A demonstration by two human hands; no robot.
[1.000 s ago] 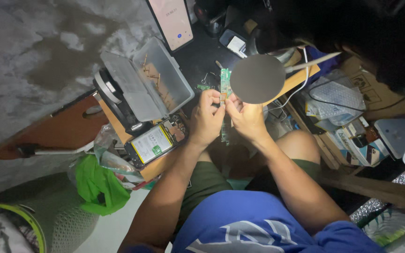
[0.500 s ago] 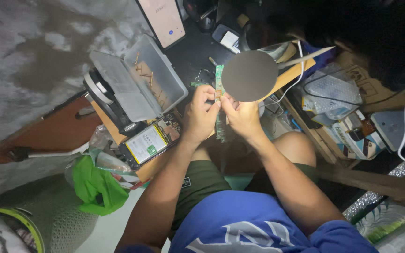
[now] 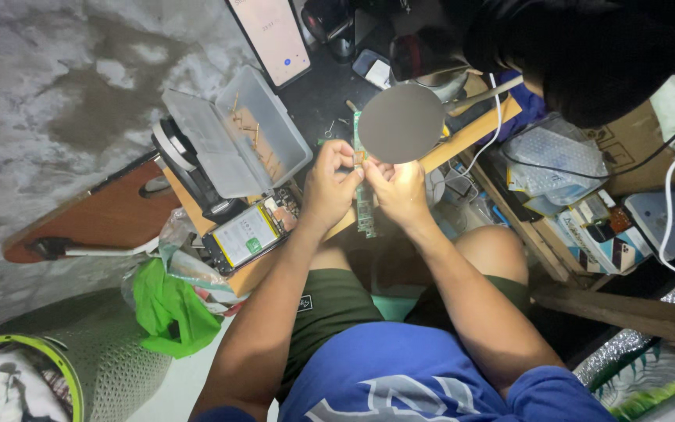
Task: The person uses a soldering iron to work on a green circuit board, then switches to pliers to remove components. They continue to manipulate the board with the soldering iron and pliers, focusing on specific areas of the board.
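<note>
Nearest the camera: blue shirt, dark green shorts, both forearms reaching forward over the knees.

Left hand [image 3: 331,181]: fingers curled shut, pinching the upper part of a long green circuit board [image 3: 365,205]. Right hand [image 3: 397,187]: fingers likewise closed on the same board, from the other side, tips meeting the left hand's at a small spot near the board's top. Whether a tool or small part sits between the fingertips cannot be told; too small and overexposed under the lamp.

The board hangs roughly upright between the hands, above the front edge of the wooden bench [image 3: 462,141]; its lower end sticks out below the hands, its top runs behind the round lamp head [image 3: 401,123].

Change over the last second: the hands have drawn slightly closer to the lamp head and the grip has tightened at the top of the board; the board itself holds the same upright attitude. Judgement: fine work on one point of the board continues, no release.

Left of the hands: an opened phone with battery exposed [image 3: 245,236] lying flat on the bench, a green plastic bag [image 3: 167,306] below it. Further out: a clear plastic parts box [image 3: 255,137] with lid open, small brass-coloured pieces inside. Farthest: a smartphone with lit screen [image 3: 271,37] propped upright.
</note>
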